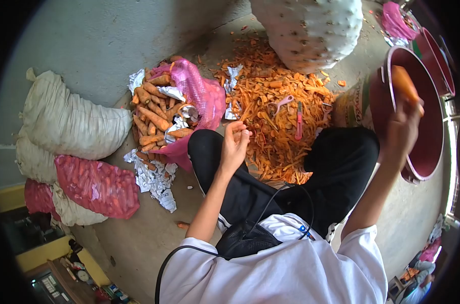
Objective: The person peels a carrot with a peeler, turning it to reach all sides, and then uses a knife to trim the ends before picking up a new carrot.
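Note:
My right hand (405,124), raised at the right, grips a peeled carrot (405,82) at the opening of a maroon tub (417,157). Over my bent knee, my left hand (234,148) is loosely curled with its fingers a little apart; nothing shows in it. Beyond it spreads a pile of carrot peelings (270,116), on which lie a pink peeler (284,103) and a knife with a red-pink handle (299,126). Left of that hand, unpeeled carrots (155,115) spill from a pink mesh sack (209,96), with crumpled paper among them.
A large full white sack (311,30) stands behind the peelings. Stuffed white sacks (78,116) and a red mesh sack (97,185) lie along the wall at left. Torn paper (156,177) litters the floor. Another maroon tub (436,58) stands at the far right.

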`<state>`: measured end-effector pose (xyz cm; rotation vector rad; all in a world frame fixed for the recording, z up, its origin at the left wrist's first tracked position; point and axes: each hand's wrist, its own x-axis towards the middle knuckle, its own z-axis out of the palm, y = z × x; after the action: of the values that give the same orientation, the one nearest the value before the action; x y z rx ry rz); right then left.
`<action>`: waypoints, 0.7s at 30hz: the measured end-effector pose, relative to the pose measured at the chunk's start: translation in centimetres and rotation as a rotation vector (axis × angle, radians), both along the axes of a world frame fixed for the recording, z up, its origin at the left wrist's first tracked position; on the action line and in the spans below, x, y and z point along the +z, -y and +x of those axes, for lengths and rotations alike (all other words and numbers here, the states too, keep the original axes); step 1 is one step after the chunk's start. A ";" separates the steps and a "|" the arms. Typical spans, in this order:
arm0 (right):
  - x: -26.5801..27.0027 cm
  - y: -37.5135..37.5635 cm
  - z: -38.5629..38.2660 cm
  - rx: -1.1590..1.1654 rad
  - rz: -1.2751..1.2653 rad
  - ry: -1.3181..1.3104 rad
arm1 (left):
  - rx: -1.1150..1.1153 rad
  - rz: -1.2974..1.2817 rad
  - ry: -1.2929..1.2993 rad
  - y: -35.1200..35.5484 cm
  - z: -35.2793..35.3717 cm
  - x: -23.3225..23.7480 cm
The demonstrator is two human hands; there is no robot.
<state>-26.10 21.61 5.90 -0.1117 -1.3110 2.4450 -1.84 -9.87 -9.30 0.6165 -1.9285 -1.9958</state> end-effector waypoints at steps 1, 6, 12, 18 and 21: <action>2.4 -0.2 1.0 0.145 -0.053 -0.048 | 0.011 -0.005 -0.011 1.1 0.1 0.6; 0.1 0.6 2.0 0.334 0.081 0.104 | 0.305 0.123 0.035 10.4 -0.2 2.8; -7.4 8.9 3.6 0.759 0.488 0.578 | 0.634 0.236 0.671 26.7 0.6 -8.9; -18.1 10.7 1.2 0.870 1.376 0.520 | 0.129 -1.119 1.243 29.1 -0.2 -9.7; -23.2 10.9 0.7 0.717 1.488 0.500 | 0.115 -1.085 1.327 29.5 -1.0 -9.9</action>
<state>-25.35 10.74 -17.35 0.1822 -3.4188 1.1413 -2.83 -39.40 -19.20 1.7823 -2.9633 0.0006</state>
